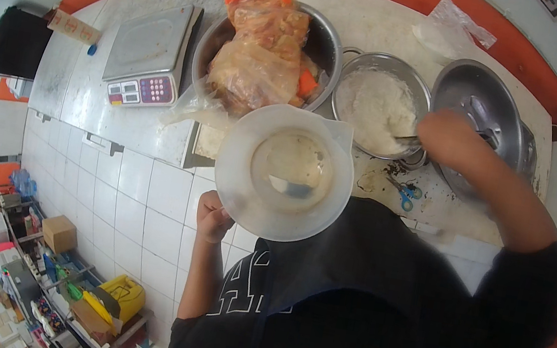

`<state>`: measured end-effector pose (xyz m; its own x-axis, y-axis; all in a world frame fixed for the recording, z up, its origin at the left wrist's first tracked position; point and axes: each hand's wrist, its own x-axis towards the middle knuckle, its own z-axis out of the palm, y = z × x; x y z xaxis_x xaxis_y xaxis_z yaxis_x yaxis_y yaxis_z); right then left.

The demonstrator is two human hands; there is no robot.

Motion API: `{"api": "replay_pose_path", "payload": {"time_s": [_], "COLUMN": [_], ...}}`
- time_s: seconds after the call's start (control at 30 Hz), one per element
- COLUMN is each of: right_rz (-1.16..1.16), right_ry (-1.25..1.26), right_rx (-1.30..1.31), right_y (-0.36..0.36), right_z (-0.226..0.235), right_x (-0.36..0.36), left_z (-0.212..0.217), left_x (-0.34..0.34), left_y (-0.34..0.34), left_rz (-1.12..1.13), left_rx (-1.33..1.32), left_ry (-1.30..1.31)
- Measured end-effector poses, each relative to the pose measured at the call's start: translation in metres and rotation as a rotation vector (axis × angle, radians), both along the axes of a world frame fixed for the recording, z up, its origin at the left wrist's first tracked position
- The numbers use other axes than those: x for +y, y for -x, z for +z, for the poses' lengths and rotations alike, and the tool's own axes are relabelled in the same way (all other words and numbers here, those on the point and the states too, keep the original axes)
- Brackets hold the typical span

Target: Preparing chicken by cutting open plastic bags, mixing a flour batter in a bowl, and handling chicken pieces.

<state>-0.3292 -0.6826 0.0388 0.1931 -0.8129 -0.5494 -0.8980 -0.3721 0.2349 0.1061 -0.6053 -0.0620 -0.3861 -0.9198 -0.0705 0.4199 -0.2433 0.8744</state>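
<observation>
My left hand (pixel 214 218) is closed round the handle of a translucent white plastic jug (pixel 235 167), held in front of my chest. A little see-through residue or liquid shows at its bottom; I cannot tell which. With my right hand (pixel 449 138) I grip a metal utensil (pixel 407 137) whose lower end is sunk in white, floury mixture (pixel 377 102). Its head is hidden, so its kind does not show. The mixture fills a two-handled steel pot (pixel 343 108) on the table.
Left of the pot stands a large steel bowl (pixel 330 42) with bagged raw meat (pixel 257 60). Further left is a digital scale (pixel 148 52). Right of the pot sit a steel basin (pixel 475 78) and a clear plastic bag (pixel 454 26). Blue-handled scissors (pixel 407 196) lie near the front edge.
</observation>
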Motion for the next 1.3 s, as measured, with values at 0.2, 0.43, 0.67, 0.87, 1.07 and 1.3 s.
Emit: {"api": "replay_pose_path", "payload": {"time_s": [0.2,0.43,0.67,0.87,1.07,1.3], "right_rz": [-0.044,-0.062,-0.161,-0.011,-0.068,-0.124], "right_ry": [-0.043,0.092,0.157,-0.01,0.143,0.237], "right_rx": [-0.246,-0.372,-0.136,-0.224,-0.319,-0.105], "right_y": [-0.016,-0.005,0.01,-0.023,-0.033,-0.008], "right_z": [-0.01,-0.048,-0.025,0.003,-0.025,-0.019], "right_x": [-0.022,-0.046,-0.027,-0.007,-0.034,-0.048], "left_z": [-0.003,-0.013,-0.029,-0.031,-0.018,-0.054], "left_x": [0.002,0.006,0.007,0.009,0.007,0.01], "left_y": [0.007,0.01,-0.007,-0.005,0.007,-0.024], "left_rz": [0.021,0.066,0.001,0.097,0.117,0.08], "left_rx": [-0.022,-0.044,0.117,0.107,-0.03,0.133], "left_ry": [-0.058,-0.053,-0.075,-0.106,-0.074,-0.093]}}
